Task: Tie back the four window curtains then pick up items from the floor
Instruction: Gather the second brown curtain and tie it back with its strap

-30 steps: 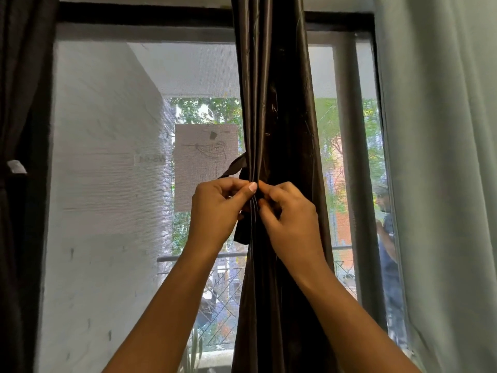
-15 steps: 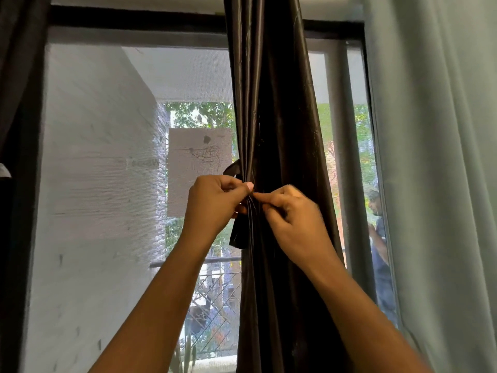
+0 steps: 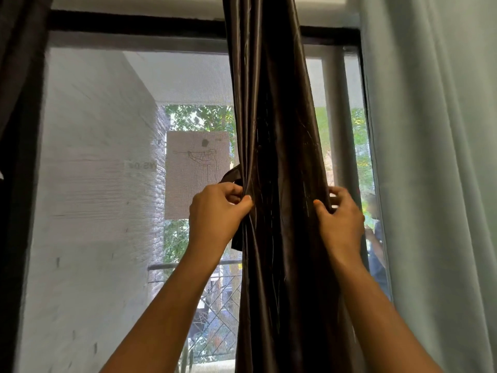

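- Dark brown satin curtain (image 3: 279, 130) hangs gathered into a narrow column in the middle of the window, in front of the black window frame (image 3: 134, 22).
- The left hand (image 3: 215, 211) pinches the curtain's left edge between thumb and curled fingers, at the spot where a dark fabric tie-back strap (image 3: 230, 175) loops out to the left.
- The right hand (image 3: 340, 219) grips the curtain's right edge, thumb on the front and fingers curled behind the folds.
- A pale grey-green curtain (image 3: 435, 157) hangs at the right; another dark curtain (image 3: 18, 76) hangs at the far left edge.
- A pale paper sheet with a line drawing (image 3: 196, 173) shows on the pane just left of the strap.
- Beyond the glass are a metal railing (image 3: 166, 266) and a person in dark clothes (image 3: 376, 251).
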Motion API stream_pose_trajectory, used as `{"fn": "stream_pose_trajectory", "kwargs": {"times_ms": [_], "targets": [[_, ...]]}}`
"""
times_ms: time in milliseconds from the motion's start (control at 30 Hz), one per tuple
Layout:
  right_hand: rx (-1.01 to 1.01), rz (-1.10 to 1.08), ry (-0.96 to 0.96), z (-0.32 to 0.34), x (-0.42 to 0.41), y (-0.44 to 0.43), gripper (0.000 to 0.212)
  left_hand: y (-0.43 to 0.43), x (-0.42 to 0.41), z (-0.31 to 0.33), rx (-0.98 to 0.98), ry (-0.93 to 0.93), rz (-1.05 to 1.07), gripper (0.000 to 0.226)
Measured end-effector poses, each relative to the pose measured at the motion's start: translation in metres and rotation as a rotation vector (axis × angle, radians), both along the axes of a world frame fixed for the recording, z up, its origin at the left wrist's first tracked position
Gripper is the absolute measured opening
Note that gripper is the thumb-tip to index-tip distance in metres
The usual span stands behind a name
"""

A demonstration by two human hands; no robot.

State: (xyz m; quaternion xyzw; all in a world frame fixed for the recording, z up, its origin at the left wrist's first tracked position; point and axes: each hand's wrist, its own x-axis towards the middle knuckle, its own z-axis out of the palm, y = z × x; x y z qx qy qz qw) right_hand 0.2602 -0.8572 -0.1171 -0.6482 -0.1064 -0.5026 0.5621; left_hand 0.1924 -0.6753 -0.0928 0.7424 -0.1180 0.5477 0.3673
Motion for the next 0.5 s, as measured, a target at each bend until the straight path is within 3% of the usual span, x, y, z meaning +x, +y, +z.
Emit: {"fn": "stream_pose_trajectory", "kwargs": {"times_ms": [100, 267, 500], "targets": [[-0.037, -0.033, -0.166, -0.01, -0.008, 0.004, 0.014, -0.002, 0.003, -0.006, -0.029, -0.013, -0.036, 0.013], [-0.152, -0.012, -0.429, -0.022, -0.026, 0.024, 0.026, -0.01, 0.006, -0.013, -0.14, -0.002, -0.15, 0.021], [-0.245, 0.141, -0.473, -0.016, -0.042, 0.046, 0.027, -0.024, 0.009, -0.016, -0.257, 0.054, -0.362, 0.02]]}}
